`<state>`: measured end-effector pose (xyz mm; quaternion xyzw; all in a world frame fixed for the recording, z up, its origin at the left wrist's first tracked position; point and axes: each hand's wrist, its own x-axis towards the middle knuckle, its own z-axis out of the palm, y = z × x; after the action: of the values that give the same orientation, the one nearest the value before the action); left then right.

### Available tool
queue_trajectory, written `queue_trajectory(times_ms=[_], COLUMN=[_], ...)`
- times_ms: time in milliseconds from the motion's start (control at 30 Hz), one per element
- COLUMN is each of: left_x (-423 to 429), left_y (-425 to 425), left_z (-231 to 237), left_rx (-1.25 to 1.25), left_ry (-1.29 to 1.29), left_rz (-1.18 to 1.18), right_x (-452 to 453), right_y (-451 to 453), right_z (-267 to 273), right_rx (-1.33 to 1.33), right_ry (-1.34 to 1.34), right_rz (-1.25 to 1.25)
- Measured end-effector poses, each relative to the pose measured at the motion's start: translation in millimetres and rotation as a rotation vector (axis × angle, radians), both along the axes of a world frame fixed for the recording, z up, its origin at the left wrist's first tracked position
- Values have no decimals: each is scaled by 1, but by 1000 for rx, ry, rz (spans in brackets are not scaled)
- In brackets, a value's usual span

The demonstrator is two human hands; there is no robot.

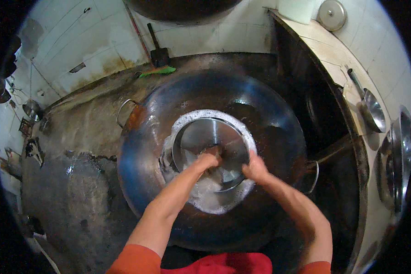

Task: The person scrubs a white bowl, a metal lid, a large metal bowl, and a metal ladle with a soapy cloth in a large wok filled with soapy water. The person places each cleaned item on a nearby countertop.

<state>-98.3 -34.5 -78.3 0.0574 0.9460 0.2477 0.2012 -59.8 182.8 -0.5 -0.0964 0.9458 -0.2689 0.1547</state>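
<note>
A large dark metal wok [205, 229] with two loop handles lies before me, with foamy water [222, 205] in its bottom. In that water sits a round stainless steel pot [198, 132], tilted a little. My left hand [210, 159] reaches inside the pot, its fingers bent near the pot's bottom; a blurred brownish shape lies around the fingers, and I cannot tell whether they hold anything. My right hand [257, 167] grips the pot's rim at the right, thumb on the inner side and fingers outside in the foam.
At the back wall stand a green-bristled broom [157, 71] and a black dustpan [160, 56]. A ledge on the right bears a metal ladle or small pan [373, 109], a round lid [331, 15] and large metal bowls [401, 161]. Part of another dark vessel [185, 10] shows at the top.
</note>
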Motion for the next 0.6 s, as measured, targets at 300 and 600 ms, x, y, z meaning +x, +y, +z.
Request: queue_trajectory(times_ms=[300, 600], left_x=[14, 8], left_y=[-2, -5], left_z=[40, 31], left_rx=[-295, -474], left_ry=[59, 63], left_rz=[31, -22], right_x=[-51, -80], right_y=[-32, -34], right_z=[42, 49], right_rx=[-234, 239], right_ry=[517, 158], right_rz=[173, 253])
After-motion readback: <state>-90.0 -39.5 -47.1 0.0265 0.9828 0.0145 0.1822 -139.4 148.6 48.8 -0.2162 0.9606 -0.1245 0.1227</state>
